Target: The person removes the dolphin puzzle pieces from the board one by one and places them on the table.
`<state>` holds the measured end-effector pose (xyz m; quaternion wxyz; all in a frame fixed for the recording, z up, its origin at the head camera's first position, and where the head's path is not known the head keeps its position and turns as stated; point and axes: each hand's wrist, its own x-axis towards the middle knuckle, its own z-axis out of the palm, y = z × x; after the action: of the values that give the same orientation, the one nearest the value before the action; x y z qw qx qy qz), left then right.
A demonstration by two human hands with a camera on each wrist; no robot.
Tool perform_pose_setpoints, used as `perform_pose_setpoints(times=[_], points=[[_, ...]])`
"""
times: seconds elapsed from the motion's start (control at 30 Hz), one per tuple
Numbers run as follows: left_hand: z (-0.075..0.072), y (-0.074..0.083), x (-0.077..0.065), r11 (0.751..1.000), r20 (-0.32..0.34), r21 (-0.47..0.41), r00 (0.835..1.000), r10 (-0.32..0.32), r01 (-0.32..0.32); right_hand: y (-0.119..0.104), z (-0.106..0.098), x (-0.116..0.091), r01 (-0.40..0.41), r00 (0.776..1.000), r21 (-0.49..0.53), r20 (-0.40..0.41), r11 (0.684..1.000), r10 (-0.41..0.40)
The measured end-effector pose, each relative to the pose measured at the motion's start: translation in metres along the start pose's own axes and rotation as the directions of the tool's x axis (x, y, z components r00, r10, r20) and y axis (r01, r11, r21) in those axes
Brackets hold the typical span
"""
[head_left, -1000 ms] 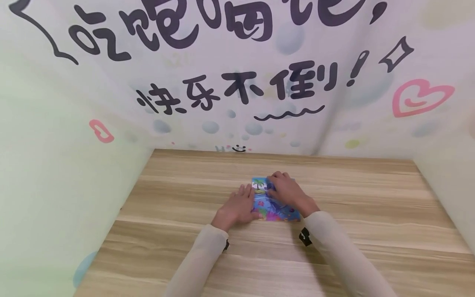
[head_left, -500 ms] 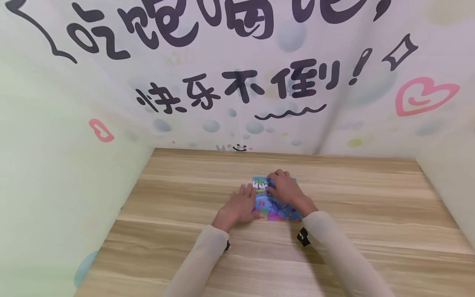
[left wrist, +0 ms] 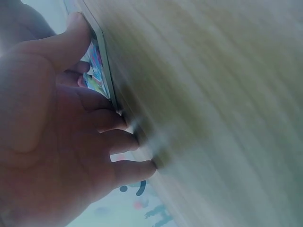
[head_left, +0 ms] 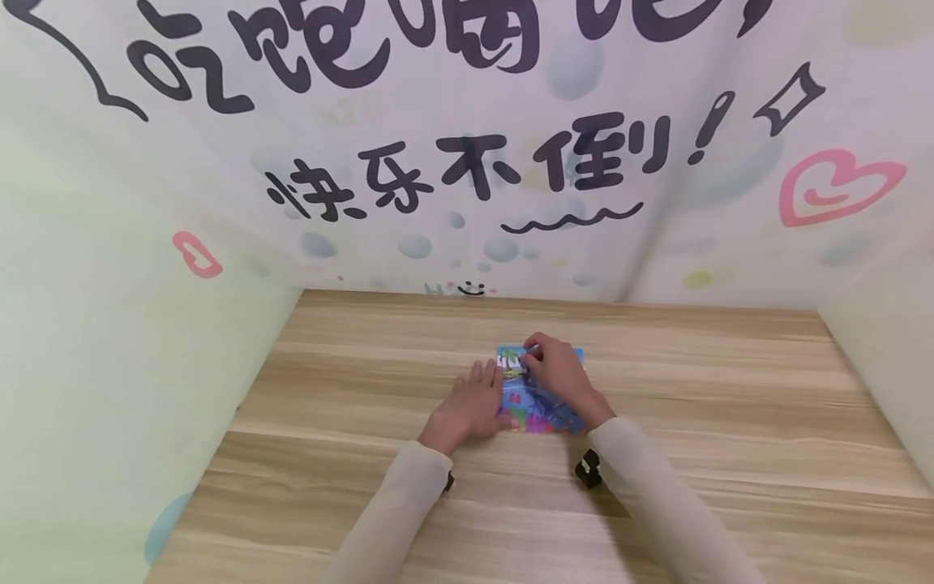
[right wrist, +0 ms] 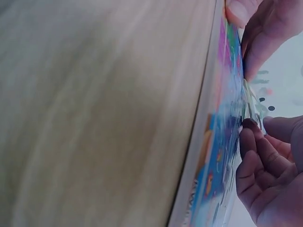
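Observation:
A flat, colourful picture board (head_left: 516, 402) with a blue sea scene and a palm tree lies on the wooden table. My left hand (head_left: 473, 407) lies along the board's left edge, fingers extended and touching the table, thumb on its lower left corner. Over the board's upper part, my right hand (head_left: 560, 375) pinches a thin, shiny piece (right wrist: 252, 105) with white and green on it. That piece stands tilted up from the board's surface; whether it is a jigsaw piece or a film, I cannot tell. The right hand hides part of the picture.
The wooden table (head_left: 350, 365) reaches back to a white wall cloth (head_left: 409, 268) printed with black characters, pink hearts and bubbles. Pale side walls (head_left: 87, 365) rise at the left and right. A small black device (head_left: 588, 469) sits at the right wrist.
My right hand has shifted slightly and turned, its fingertips now drawn together in a pinch at the palm-tree corner. The left hand has stayed in place at the board's edge.

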<state>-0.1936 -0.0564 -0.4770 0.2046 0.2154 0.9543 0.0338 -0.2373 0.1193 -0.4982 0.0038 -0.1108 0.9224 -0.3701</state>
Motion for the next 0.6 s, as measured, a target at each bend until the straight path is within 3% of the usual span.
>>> perform_pose_setpoints(times=[0.17,0.33,0.6], points=[[0.001,-0.001,0.002,1.0,0.007,0.001,1.0,-0.009,0.009,-0.002,0.001,0.001,-0.046,0.999,0.019,-0.004,0.999,0.046],[0.0,-0.001,0.002,1.0,0.01,0.0,1.0,-0.011,0.011,-0.001,-0.002,0.002,-0.087,0.996,0.1,0.0,0.991,0.088],[0.0,-0.001,0.001,1.0,0.008,-0.001,1.0,-0.005,0.005,0.01,-0.016,-0.002,-0.163,0.986,0.16,0.01,0.974,0.164]])
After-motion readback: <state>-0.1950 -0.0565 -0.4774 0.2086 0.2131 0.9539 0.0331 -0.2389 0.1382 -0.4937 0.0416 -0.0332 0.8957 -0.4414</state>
